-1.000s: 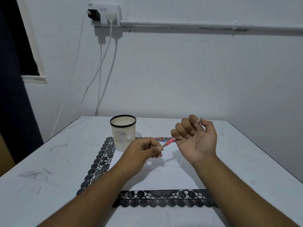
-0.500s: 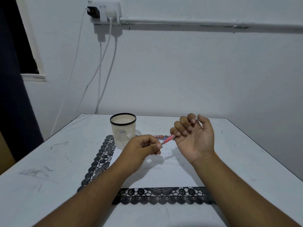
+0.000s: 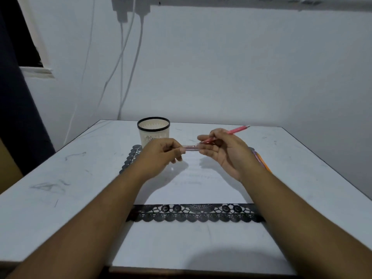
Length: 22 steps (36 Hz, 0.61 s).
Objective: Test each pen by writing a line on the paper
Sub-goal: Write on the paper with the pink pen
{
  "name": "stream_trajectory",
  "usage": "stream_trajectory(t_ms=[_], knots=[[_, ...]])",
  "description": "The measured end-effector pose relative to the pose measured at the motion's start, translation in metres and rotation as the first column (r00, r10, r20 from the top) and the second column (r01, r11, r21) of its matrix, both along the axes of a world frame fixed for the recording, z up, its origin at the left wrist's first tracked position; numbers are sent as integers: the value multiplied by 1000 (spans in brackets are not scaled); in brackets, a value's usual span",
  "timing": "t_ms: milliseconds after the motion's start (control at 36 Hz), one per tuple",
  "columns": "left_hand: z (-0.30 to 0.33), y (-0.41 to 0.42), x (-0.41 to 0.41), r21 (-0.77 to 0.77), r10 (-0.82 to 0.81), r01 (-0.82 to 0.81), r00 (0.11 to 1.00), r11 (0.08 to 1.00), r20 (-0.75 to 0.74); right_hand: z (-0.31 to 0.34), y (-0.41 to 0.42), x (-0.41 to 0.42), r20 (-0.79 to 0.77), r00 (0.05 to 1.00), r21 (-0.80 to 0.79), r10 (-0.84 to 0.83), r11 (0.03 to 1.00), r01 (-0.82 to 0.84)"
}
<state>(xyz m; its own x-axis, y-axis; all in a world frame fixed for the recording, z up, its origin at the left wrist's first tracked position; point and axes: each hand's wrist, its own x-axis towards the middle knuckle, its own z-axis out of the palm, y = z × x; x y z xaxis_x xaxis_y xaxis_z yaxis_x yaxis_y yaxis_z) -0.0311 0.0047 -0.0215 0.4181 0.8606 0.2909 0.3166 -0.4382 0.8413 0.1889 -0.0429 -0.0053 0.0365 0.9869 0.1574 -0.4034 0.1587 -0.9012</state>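
Right hand (image 3: 225,150) fingers pinching slim pink plastic pen (image 3: 231,133), left hand (image 3: 161,154) fingers pinching clear cap (image 3: 190,148), frame centre; white paper sheet (image 3: 201,184) below.

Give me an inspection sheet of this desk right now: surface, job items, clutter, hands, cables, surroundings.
Surface: white table, scuffed with grey marks; black lace mat under the paper.
Job's things: red pen in the right hand, tip pointing left; clear cap in the left; paper bears faint lines; more pens lie partly hidden behind the right wrist.
Clutter: cream cup, black rim; contents cannot be told.
Hands: left hand pinches the cap; right hand holds the pen; both above the paper.
Cables: white cables hang down the wall.
Surroundings: white wall, dark window on the left.
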Motion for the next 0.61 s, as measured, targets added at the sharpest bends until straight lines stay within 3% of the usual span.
stream_trajectory(t_ms=[194,278,389,500,611], knots=[[-5,16,-27,-59,79,-110,921,992,-382,-15,10,24,282,955,-30,-88,994,100],[-12,16,-24,-81,76,-125,893,989,-444,-20,11,23,341,938,-36,-55,997,72],[-9,10,-18,1,93,-110,833,994,-545,-30,1,21,463,885,-79,49,997,-14],[-12,6,-14,58,124,-112,790,992,-601,-49,-19,25,449,875,-179,181,978,-111],[-12,-1,-3,124,130,-68,786,990,-604,-51,-26,24,448,887,-132,113,989,-59]])
